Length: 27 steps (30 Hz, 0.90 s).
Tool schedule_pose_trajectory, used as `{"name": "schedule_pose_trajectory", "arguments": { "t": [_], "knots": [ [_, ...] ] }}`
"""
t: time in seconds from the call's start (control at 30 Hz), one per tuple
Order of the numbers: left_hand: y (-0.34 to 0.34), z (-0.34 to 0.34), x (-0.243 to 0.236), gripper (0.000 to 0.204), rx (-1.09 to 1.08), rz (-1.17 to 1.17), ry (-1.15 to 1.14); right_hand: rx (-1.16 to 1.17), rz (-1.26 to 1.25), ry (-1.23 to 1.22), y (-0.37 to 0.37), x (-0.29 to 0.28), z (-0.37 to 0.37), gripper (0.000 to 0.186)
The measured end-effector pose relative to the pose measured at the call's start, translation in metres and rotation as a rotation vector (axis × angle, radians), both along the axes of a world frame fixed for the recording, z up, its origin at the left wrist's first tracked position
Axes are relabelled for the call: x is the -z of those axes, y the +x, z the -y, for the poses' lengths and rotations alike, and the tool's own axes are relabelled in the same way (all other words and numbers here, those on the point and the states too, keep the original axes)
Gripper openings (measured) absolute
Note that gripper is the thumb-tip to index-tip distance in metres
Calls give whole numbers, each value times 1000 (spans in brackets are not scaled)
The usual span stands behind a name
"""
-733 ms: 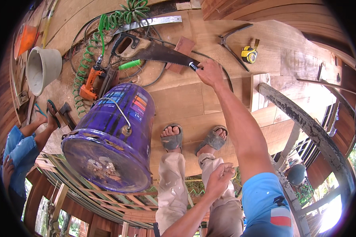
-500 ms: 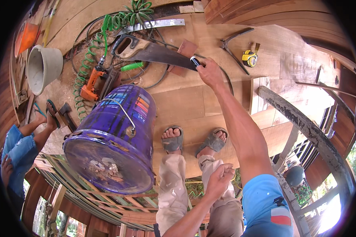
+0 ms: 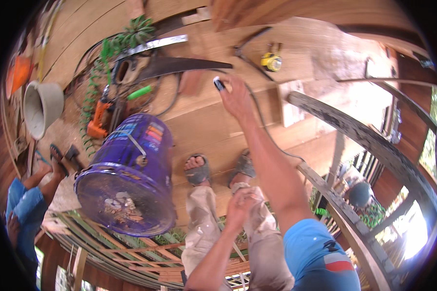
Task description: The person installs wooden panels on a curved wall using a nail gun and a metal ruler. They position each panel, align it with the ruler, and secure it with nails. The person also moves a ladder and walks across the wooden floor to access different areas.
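Note:
My right hand (image 3: 235,99) reaches forward, its thumb and fingers closed on a small black cylinder with a white end (image 3: 219,84), perhaps a marker; the kind does not show clearly. Just beyond it lies a handsaw (image 3: 177,67), blade pointing right, apart from the hand. A blurred reddish-brown flat piece (image 3: 193,81) lies partly under the blade. Over my knees, my left hand (image 3: 240,206) is curled and slightly smeared; whatever its fingers hold, if anything, is hidden. A yellow tape measure (image 3: 271,62) rests ahead on the right, near a dark metal V-shaped tool (image 3: 254,54).
A large purple bucket (image 3: 136,160) is at my left. Beyond it are an orange air nailer (image 3: 99,119), a green coiled hose (image 3: 88,102) and a grey bucket (image 3: 43,106). Another person in blue shorts (image 3: 28,199) is at far left. A weathered beam (image 3: 354,131) slants across the right.
The view has shifted, so most things sit further left in the picture. My right hand has come away from the saw's tip, still holding the black cylinder. My left hand stays curled.

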<state>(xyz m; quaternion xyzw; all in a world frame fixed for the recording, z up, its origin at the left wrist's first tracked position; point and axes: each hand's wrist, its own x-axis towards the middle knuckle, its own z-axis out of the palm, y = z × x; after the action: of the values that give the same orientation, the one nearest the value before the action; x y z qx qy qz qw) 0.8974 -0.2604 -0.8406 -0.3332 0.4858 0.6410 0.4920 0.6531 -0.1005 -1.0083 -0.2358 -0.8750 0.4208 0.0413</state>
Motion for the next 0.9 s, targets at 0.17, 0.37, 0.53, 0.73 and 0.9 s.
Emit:
{"name": "schedule_pose_trajectory", "arguments": {
  "t": [0.17,0.37,0.53,0.73,0.9],
  "knots": [
    [6,20,18,25,104,19,-119,279,96,-74,164,-111,-58,27],
    [-13,-14,97,17,271,-45,-206,480,141,449,323,-204,-156,45],
    [-64,-136,210,32,805,-738,-384,537,442,454,378,-193,-217,71],
    [-102,-253,286,43,905,-1073,-376,457,619,367,395,-168,-271,47],
    [-109,-282,291,48,912,-825,-382,299,617,503,375,-153,-276,46]
  ]
}}
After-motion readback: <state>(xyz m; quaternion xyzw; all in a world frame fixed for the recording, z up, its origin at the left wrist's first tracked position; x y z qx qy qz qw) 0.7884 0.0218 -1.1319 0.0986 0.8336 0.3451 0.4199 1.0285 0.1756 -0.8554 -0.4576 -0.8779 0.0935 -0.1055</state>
